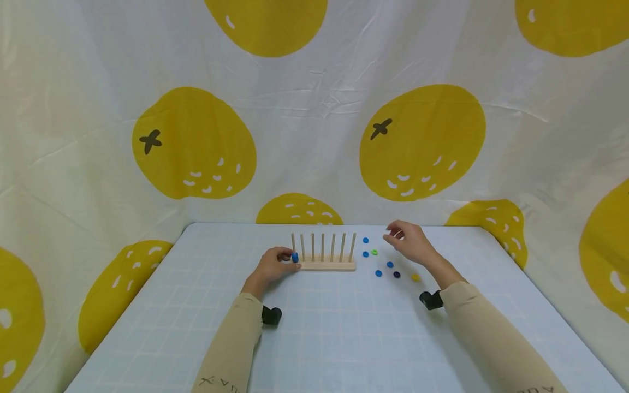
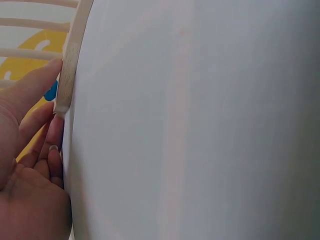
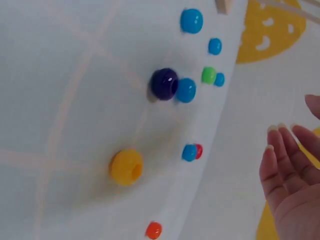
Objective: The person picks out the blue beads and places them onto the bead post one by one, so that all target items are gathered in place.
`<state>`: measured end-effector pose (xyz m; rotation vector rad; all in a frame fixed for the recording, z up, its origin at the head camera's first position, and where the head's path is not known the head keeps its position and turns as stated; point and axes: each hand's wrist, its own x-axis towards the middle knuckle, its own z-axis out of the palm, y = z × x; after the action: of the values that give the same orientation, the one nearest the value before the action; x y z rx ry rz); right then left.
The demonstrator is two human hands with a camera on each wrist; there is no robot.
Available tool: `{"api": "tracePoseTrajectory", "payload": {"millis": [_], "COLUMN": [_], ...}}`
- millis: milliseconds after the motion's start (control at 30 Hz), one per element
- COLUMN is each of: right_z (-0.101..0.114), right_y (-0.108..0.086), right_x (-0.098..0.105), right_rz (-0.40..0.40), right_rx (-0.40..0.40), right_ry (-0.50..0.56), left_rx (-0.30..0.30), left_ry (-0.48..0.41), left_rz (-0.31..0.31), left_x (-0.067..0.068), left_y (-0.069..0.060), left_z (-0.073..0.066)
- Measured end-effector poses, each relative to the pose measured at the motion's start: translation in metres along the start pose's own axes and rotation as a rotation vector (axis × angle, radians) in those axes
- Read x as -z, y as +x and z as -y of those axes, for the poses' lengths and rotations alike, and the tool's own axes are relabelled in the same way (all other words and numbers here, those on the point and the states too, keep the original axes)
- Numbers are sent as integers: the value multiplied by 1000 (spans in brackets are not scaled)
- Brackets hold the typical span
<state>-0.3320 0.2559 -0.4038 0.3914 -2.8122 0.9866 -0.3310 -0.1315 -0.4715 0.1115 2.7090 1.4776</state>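
Observation:
A wooden peg rack (image 1: 326, 266) with a row of upright pegs stands toward the back of the table. Blue beads (image 1: 295, 257) sit on its leftmost peg. At that end my left hand (image 1: 270, 266) grips the base, thumb in front and the other fingers around the end; the left wrist view shows the base (image 2: 70, 65) against the fingers. My right hand (image 1: 411, 243) hovers over loose beads, fingers loosely bent with nothing visible between them. Below it lie a yellow bead (image 3: 126, 166), a dark purple bead (image 3: 164, 84), a green bead (image 3: 209, 75) and several blue ones.
An orange bead (image 3: 154, 230) and a red bead (image 3: 199, 151), partly behind a blue one, appear in the right wrist view. A pale checked cloth covers the table (image 1: 324, 333). Behind it hangs a white curtain (image 1: 304, 136) with yellow fruit shapes.

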Motion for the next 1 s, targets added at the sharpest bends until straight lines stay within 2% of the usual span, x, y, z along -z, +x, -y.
{"api": "tracePoseTrajectory", "payload": {"millis": [267,567,700,1000], "right_z": [-32,-52,-59,-71], "right_y": [2,9,11,18], "right_x": [1,2,2,-4], "right_rz": [31,162,195,212], "right_rx": [-135,-239,-264,-281], "right_ry": [-45,-40,-27,-21], "left_rx": [-17,-14,-18,-27], "left_ry": [10,2,-2,3], "left_rz": [-1,2,3,6], "left_x": [1,0,0,0], "left_y": [-1,1,3,3], "left_z": [0,1,2,4]}}
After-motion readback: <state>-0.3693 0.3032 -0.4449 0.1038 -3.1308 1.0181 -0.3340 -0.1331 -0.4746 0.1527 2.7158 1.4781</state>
